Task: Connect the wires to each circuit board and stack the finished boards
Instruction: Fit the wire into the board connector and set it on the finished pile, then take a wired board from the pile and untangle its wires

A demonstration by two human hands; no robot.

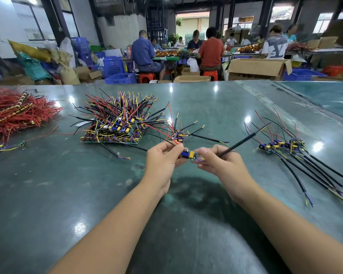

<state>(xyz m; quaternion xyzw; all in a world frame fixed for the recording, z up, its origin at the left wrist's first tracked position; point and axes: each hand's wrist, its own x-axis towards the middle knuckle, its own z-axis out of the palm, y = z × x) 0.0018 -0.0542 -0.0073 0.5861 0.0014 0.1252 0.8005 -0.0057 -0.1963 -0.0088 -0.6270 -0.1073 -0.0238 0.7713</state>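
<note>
A small circuit board (188, 154) with blue and yellow parts hangs above the table between my two hands. My left hand (162, 157) pinches its left end, where thin red wires stick out. My right hand (216, 159) pinches the board's right end together with a black sheathed cable (243, 141) that runs up and to the right. A small cluster of wired boards (179, 136) lies just behind my hands. At the right lies a row of wired boards (281, 145) with long black cables trailing toward me.
A large heap of boards with mixed wires (117, 123) sits on the green table (186, 224) at centre left. A pile of red wires (14, 111) lies far left. Several people sit at benches among boxes and blue crates behind the table.
</note>
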